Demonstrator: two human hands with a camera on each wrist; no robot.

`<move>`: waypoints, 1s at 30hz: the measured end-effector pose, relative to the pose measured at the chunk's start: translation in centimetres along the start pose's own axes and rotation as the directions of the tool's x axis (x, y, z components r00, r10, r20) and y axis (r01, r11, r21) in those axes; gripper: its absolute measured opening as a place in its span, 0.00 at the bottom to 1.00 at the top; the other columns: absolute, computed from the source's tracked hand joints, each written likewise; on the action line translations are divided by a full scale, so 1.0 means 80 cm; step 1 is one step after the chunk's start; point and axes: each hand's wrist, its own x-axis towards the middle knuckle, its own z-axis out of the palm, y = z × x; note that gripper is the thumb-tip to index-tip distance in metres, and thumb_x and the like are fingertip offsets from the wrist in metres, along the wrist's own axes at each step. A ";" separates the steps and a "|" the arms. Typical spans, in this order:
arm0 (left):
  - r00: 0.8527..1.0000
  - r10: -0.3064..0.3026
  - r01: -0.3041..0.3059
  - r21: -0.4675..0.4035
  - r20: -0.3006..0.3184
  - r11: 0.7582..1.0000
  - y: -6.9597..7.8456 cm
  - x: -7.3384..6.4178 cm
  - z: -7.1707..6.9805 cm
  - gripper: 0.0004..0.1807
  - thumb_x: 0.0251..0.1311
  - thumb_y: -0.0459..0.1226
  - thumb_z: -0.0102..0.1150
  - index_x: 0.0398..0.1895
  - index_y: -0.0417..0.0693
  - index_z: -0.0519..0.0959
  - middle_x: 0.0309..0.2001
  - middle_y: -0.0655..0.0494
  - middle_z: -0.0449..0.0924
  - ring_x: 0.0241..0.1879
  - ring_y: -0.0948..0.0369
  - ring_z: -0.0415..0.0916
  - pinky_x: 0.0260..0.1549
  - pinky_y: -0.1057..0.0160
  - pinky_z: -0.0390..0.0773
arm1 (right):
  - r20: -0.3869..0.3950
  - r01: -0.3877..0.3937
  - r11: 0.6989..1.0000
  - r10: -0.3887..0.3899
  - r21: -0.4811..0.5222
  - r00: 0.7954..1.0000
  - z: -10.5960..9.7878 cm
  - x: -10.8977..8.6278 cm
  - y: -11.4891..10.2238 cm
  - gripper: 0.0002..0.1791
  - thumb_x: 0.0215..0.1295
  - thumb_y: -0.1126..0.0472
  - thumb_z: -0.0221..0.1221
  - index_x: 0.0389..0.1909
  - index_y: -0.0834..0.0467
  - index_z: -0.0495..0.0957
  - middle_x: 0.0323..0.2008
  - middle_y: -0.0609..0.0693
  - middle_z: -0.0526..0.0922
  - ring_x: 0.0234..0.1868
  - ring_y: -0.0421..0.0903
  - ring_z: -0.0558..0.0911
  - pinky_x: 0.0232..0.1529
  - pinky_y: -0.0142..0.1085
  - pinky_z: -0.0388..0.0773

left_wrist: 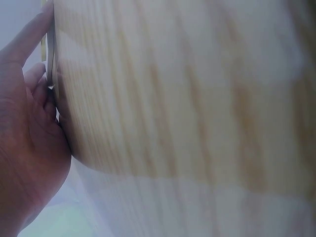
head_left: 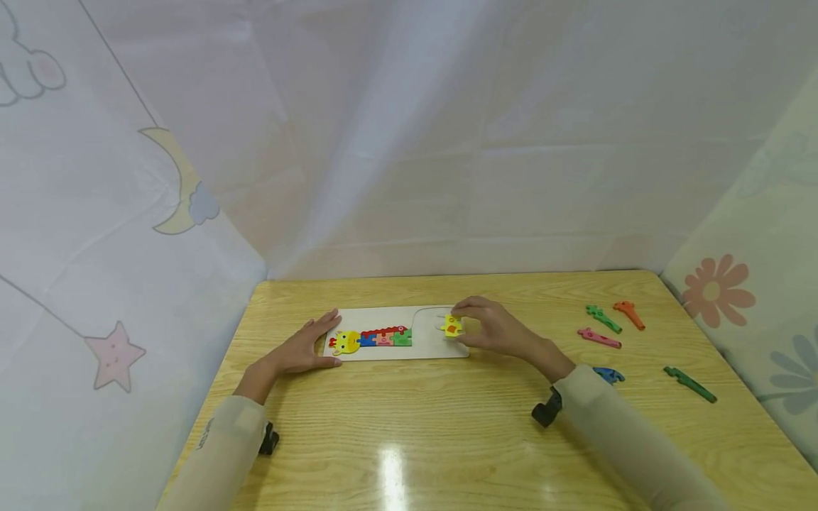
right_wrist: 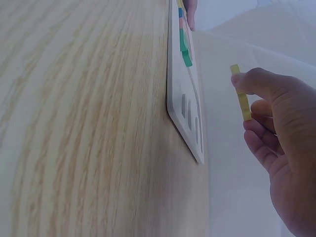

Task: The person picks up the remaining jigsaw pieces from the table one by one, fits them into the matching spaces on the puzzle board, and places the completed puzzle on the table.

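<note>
A white puzzle board [head_left: 383, 318] lies on the wooden table, with a yellow giraffe head [head_left: 348, 343] at its left end. Joined to the head run blue, pink and green [head_left: 402, 338] neck pieces with a red mane along them. My left hand [head_left: 299, 351] rests at the board's left end, fingers at the far corner and thumb at the near edge. Over the right end, my right hand [head_left: 498, 331] pinches a yellow puzzle piece [head_left: 452, 326] with an orange patch. The right wrist view shows this yellow piece [right_wrist: 240, 94] raised above the board [right_wrist: 174, 84].
Loose pieces lie on the table to the right: green [head_left: 603, 319], orange [head_left: 630, 314], pink [head_left: 599, 338] and dark green [head_left: 690, 385]. A blue piece [head_left: 609, 375] is partly hidden by my right sleeve [head_left: 613, 419]. A printed curtain [head_left: 409, 177] hangs behind the table.
</note>
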 end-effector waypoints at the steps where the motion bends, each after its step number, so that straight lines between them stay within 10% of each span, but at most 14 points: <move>1: 1.000 0.002 -0.002 -0.001 -0.002 1.000 0.000 0.000 0.000 0.57 0.62 0.56 0.73 0.85 0.42 0.54 0.86 0.44 0.45 0.84 0.41 0.46 0.81 0.36 0.40 | -0.001 0.002 1.000 -0.002 0.004 1.000 0.001 0.001 0.000 0.26 0.57 0.63 0.78 0.56 0.66 0.86 0.54 0.58 0.85 0.54 0.55 0.85 0.51 0.49 0.87; 30: 1.000 0.003 -0.003 -0.009 -0.003 1.000 0.002 0.000 -0.001 0.58 0.61 0.56 0.74 0.85 0.41 0.54 0.86 0.43 0.45 0.84 0.41 0.46 0.81 0.36 0.40 | 0.024 0.003 0.998 -0.005 0.066 1.000 0.026 0.017 -0.007 0.26 0.59 0.61 0.78 0.56 0.67 0.86 0.54 0.58 0.85 0.55 0.54 0.85 0.53 0.47 0.87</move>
